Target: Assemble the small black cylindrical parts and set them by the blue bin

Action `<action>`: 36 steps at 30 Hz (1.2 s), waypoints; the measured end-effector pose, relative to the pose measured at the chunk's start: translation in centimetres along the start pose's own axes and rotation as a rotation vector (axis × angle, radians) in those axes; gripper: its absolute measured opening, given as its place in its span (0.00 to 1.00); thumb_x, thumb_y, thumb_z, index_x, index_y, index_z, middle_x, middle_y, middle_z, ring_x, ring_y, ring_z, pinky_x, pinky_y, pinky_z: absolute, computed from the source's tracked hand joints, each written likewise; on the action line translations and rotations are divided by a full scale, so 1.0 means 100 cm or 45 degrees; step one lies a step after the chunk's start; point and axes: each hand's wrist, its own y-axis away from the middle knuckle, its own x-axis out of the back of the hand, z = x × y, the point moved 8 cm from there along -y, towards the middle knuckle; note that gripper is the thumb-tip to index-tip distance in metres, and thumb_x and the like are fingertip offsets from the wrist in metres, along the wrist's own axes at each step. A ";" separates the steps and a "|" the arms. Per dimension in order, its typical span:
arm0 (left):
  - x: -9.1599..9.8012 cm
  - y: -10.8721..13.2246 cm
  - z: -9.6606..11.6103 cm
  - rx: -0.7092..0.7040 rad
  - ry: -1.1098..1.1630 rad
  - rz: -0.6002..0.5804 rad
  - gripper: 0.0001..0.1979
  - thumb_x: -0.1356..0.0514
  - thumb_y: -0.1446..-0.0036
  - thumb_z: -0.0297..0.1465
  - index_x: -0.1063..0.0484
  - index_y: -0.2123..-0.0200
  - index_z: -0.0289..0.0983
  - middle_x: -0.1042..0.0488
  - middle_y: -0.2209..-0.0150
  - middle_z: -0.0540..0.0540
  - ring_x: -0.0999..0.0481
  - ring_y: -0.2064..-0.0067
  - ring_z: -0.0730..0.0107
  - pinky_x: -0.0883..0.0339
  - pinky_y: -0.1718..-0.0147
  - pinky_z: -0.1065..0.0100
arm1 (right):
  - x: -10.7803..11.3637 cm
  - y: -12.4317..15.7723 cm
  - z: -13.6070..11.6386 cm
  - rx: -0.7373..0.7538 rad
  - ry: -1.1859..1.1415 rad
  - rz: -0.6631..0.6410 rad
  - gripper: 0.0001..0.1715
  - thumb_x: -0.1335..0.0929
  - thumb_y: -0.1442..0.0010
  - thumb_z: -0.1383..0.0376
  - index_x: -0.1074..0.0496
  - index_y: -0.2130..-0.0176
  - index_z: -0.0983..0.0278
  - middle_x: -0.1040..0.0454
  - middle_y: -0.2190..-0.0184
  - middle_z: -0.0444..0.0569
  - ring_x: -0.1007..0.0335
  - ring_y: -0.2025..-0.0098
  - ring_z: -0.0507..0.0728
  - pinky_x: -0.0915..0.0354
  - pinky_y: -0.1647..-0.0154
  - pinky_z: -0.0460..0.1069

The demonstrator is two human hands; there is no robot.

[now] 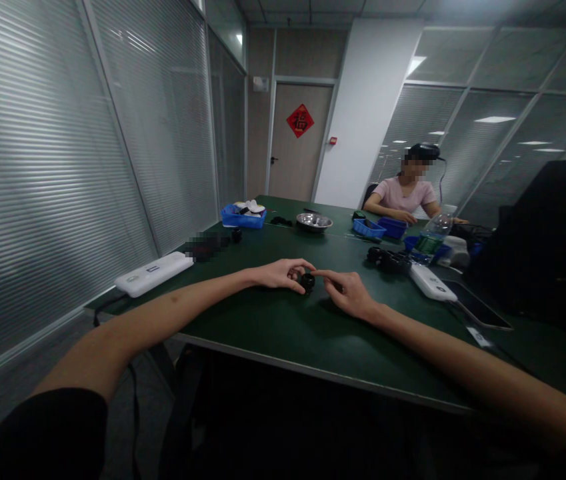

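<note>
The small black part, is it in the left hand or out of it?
In the left hand: its fingers hold the small black part from opposite sides.

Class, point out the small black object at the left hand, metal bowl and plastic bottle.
Small black object [307, 282], head view: its middle.
Metal bowl [314, 228], head view: outer wall.
Plastic bottle [427, 247], head view: its label.
</note>
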 end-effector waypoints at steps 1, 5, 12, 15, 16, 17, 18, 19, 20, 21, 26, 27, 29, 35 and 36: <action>0.000 0.000 0.000 0.004 0.000 0.006 0.38 0.26 0.48 0.37 0.35 0.37 0.37 0.31 0.65 0.52 0.32 0.64 0.71 0.39 0.64 0.68 | -0.002 -0.001 0.000 0.006 0.000 -0.027 0.23 0.37 0.33 0.67 0.24 0.43 0.65 0.25 0.74 0.44 0.35 0.77 0.51 0.42 0.70 0.46; 0.000 0.001 0.005 -0.006 0.037 0.022 0.36 0.26 0.49 0.34 0.33 0.39 0.36 0.27 0.61 0.48 0.28 0.61 0.68 0.36 0.62 0.66 | -0.012 -0.003 -0.004 0.032 0.003 -0.202 0.29 0.37 0.33 0.68 0.32 0.34 0.63 0.27 0.75 0.42 0.36 0.77 0.51 0.43 0.69 0.46; -0.001 0.000 0.011 -0.032 0.065 0.034 0.34 0.26 0.50 0.32 0.32 0.41 0.36 0.24 0.52 0.42 0.24 0.54 0.63 0.33 0.56 0.62 | -0.019 -0.003 -0.008 0.078 0.065 -0.307 0.34 0.37 0.34 0.69 0.40 0.30 0.63 0.26 0.73 0.43 0.33 0.74 0.54 0.41 0.67 0.47; -0.001 0.001 0.010 -0.032 0.049 0.031 0.34 0.26 0.50 0.34 0.32 0.41 0.36 0.24 0.54 0.44 0.25 0.55 0.64 0.34 0.56 0.63 | -0.017 -0.003 -0.007 0.065 0.029 -0.276 0.33 0.37 0.34 0.69 0.38 0.31 0.62 0.27 0.73 0.42 0.34 0.75 0.53 0.41 0.68 0.46; -0.001 0.001 0.010 -0.029 0.044 0.029 0.34 0.26 0.50 0.35 0.32 0.41 0.36 0.25 0.56 0.45 0.25 0.57 0.65 0.34 0.58 0.64 | -0.015 -0.003 -0.006 0.058 0.015 -0.249 0.33 0.37 0.34 0.69 0.38 0.31 0.62 0.27 0.73 0.42 0.34 0.75 0.52 0.42 0.69 0.46; -0.001 0.001 0.009 -0.022 0.041 0.025 0.34 0.26 0.49 0.35 0.32 0.42 0.35 0.25 0.58 0.47 0.26 0.59 0.67 0.35 0.59 0.65 | -0.013 -0.002 -0.006 0.051 0.001 -0.214 0.32 0.37 0.34 0.69 0.37 0.32 0.63 0.27 0.73 0.41 0.34 0.76 0.52 0.42 0.69 0.46; -0.001 0.001 0.009 -0.011 0.039 0.021 0.34 0.26 0.49 0.36 0.32 0.42 0.35 0.27 0.61 0.49 0.28 0.61 0.68 0.36 0.61 0.65 | -0.010 -0.002 -0.005 0.043 -0.010 -0.169 0.31 0.37 0.33 0.69 0.35 0.33 0.63 0.27 0.74 0.41 0.35 0.76 0.52 0.42 0.69 0.46; -0.001 0.001 0.008 0.003 0.035 0.019 0.34 0.26 0.49 0.36 0.32 0.41 0.35 0.28 0.62 0.50 0.29 0.63 0.70 0.37 0.62 0.66 | -0.007 -0.002 -0.005 0.035 -0.019 -0.119 0.29 0.37 0.33 0.68 0.33 0.35 0.63 0.27 0.74 0.41 0.35 0.77 0.51 0.42 0.70 0.46; -0.001 0.001 0.007 0.014 0.028 0.020 0.35 0.26 0.49 0.36 0.33 0.41 0.35 0.29 0.64 0.51 0.30 0.64 0.71 0.38 0.63 0.67 | -0.003 -0.001 -0.004 0.028 -0.024 -0.069 0.26 0.37 0.33 0.68 0.31 0.37 0.64 0.27 0.75 0.41 0.36 0.77 0.51 0.42 0.70 0.46; -0.001 0.001 0.007 0.021 0.019 0.019 0.35 0.27 0.49 0.36 0.34 0.40 0.35 0.30 0.64 0.51 0.31 0.64 0.71 0.38 0.64 0.67 | 0.000 0.000 -0.004 0.020 -0.024 -0.023 0.24 0.37 0.32 0.67 0.28 0.39 0.64 0.28 0.76 0.41 0.36 0.78 0.51 0.42 0.70 0.46; -0.001 0.001 0.008 0.014 -0.016 -0.002 0.37 0.27 0.47 0.36 0.35 0.37 0.36 0.30 0.63 0.51 0.32 0.63 0.71 0.38 0.63 0.67 | 0.006 0.003 -0.002 0.014 0.013 0.081 0.18 0.37 0.32 0.67 0.21 0.50 0.65 0.27 0.77 0.43 0.37 0.79 0.51 0.43 0.71 0.46; -0.001 0.001 0.008 0.012 -0.017 -0.007 0.37 0.28 0.47 0.36 0.35 0.37 0.36 0.30 0.63 0.51 0.32 0.63 0.71 0.39 0.63 0.67 | 0.006 0.003 -0.002 0.017 0.019 0.081 0.18 0.37 0.32 0.67 0.20 0.50 0.65 0.27 0.77 0.43 0.37 0.79 0.51 0.43 0.71 0.46; -0.001 0.001 0.006 0.008 -0.017 -0.011 0.37 0.27 0.47 0.36 0.35 0.37 0.36 0.30 0.64 0.51 0.33 0.64 0.71 0.39 0.63 0.67 | 0.005 0.003 0.000 0.015 0.020 0.079 0.19 0.37 0.33 0.67 0.20 0.49 0.65 0.27 0.77 0.43 0.37 0.79 0.51 0.44 0.71 0.46; 0.001 0.000 0.001 -0.006 -0.026 0.008 0.37 0.27 0.48 0.37 0.35 0.38 0.37 0.30 0.63 0.51 0.31 0.63 0.70 0.39 0.63 0.67 | -0.002 0.000 0.003 -0.011 0.009 -0.025 0.23 0.37 0.33 0.68 0.23 0.43 0.66 0.25 0.75 0.44 0.37 0.78 0.51 0.44 0.71 0.46; 0.001 0.000 0.001 -0.012 -0.019 0.011 0.36 0.27 0.48 0.36 0.34 0.38 0.37 0.29 0.62 0.50 0.30 0.62 0.70 0.38 0.62 0.66 | -0.005 -0.001 0.002 -0.006 0.008 -0.070 0.24 0.37 0.33 0.68 0.25 0.40 0.66 0.25 0.75 0.44 0.37 0.78 0.51 0.44 0.71 0.46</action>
